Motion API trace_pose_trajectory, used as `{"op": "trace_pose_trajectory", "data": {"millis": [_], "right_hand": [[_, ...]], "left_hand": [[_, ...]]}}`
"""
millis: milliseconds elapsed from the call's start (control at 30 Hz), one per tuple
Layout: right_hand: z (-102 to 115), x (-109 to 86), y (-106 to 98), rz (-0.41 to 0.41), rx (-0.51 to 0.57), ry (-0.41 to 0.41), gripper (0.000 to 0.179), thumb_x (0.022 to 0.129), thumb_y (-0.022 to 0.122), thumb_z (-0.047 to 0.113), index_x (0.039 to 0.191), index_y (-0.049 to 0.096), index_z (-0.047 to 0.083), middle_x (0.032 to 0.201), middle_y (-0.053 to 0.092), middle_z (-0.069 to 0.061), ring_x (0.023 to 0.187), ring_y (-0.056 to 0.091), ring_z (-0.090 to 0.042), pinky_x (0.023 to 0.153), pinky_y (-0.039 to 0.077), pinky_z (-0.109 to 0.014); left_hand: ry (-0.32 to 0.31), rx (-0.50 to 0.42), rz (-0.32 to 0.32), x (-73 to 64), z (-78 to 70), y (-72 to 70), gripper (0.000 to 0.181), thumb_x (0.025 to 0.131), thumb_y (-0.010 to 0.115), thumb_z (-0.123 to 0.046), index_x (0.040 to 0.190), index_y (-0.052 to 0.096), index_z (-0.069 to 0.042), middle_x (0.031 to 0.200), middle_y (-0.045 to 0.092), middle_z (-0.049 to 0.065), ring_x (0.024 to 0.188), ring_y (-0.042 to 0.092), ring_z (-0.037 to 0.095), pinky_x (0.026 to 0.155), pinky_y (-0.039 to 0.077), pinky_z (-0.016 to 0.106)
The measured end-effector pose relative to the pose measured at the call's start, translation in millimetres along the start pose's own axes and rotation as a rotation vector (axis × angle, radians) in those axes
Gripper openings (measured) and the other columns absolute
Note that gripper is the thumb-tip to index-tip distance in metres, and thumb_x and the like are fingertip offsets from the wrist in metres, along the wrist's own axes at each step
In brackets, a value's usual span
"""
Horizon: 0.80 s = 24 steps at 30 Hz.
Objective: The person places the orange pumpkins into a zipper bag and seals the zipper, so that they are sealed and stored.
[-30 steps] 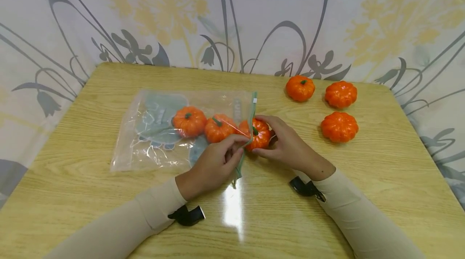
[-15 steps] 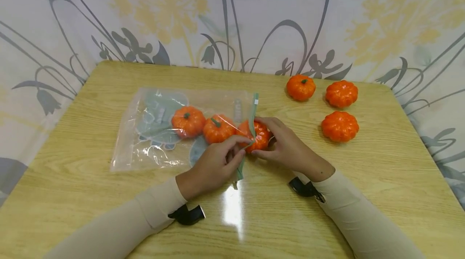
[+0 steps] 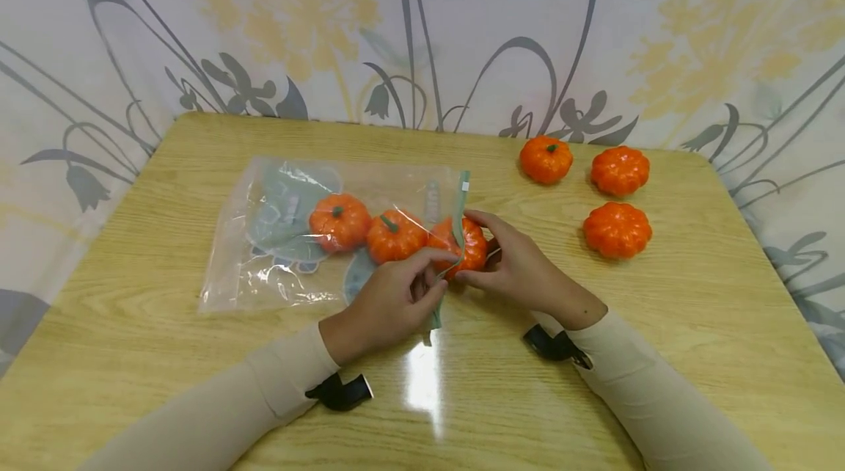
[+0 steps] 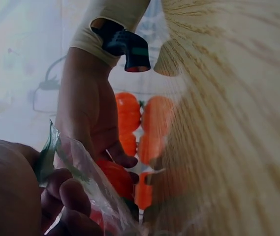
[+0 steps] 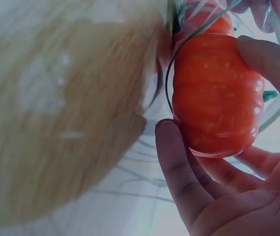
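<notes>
A clear zip bag (image 3: 231,276) with green print lies flat on the table, its green-edged mouth toward the right. Inside it sit two orange toy pumpkins, the left pumpkin (image 3: 339,223) beside the middle pumpkin (image 3: 396,238). My left hand (image 3: 392,295) pinches the near part of the bag's green edge (image 4: 48,152). At the mouth, a third pumpkin (image 5: 218,98) is partly under the upper film. My right hand (image 3: 528,265) grips this pumpkin from the right, thumb and fingers around its sides. The left wrist view shows the bag film stretched in front of that pumpkin.
On the right of the wooden table (image 3: 541,412) are three more pumpkins: a back pumpkin (image 3: 546,160) with its stem up, a right pumpkin (image 3: 620,171), and a nearer pumpkin (image 3: 617,230). A flower-patterned cloth (image 3: 475,31) stands behind the table's far edge.
The gripped pumpkin has shifted slightly left into the bag's mouth, and the green edge now crosses over it. Both pumpkins inside have slid slightly left. My left hand keeps its pinch.
</notes>
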State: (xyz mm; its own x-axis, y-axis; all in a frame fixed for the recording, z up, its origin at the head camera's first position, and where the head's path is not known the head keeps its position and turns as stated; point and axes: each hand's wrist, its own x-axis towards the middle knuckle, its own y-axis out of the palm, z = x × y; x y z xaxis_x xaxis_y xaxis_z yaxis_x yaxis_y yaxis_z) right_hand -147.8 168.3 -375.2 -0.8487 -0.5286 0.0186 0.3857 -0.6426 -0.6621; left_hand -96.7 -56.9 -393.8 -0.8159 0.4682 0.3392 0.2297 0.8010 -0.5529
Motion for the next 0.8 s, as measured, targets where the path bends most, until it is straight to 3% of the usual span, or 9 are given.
{"op": "trace_pose_trajectory", "data": {"millis": [267,567,800], "right_hand": [[0.1,0.1,0.6,-0.007,0.040,0.031,0.082,0.083,0.083,0.021,0.151,0.038,0.009,0.144,0.051,-0.013,0.086,0.068,-0.017,0.076,0.058,-0.029],[1.7,-0.6,2.3,-0.024,0.044,0.016,0.082,0.082,0.083,0.016,0.151,0.039,0.005,0.142,0.051,-0.017,0.093,0.069,-0.022,0.081,0.059,-0.031],[3.3,-1.6,3.0,-0.017,0.038,0.015,0.083,0.081,0.084,0.017,0.150,0.040,0.005,0.136,0.055,-0.015,0.088,0.068,-0.019,0.077,0.059,-0.030]], "left_hand": [[0.017,0.057,0.052,-0.5,-3.1,-0.9,0.038,0.090,0.067,-0.010,0.127,0.058,-0.012,0.075,0.053,-0.007,0.061,0.047,0.000,0.055,0.045,0.018],[0.029,0.040,0.059,-0.4,-2.9,-0.9,0.039,0.088,0.064,-0.006,0.127,0.059,-0.011,0.075,0.054,-0.006,0.060,0.046,0.000,0.055,0.043,0.017],[0.041,0.039,0.063,-0.7,-1.7,-0.2,0.041,0.089,0.062,-0.006,0.129,0.059,-0.011,0.077,0.054,-0.007,0.062,0.046,0.000,0.056,0.045,0.017]]}}
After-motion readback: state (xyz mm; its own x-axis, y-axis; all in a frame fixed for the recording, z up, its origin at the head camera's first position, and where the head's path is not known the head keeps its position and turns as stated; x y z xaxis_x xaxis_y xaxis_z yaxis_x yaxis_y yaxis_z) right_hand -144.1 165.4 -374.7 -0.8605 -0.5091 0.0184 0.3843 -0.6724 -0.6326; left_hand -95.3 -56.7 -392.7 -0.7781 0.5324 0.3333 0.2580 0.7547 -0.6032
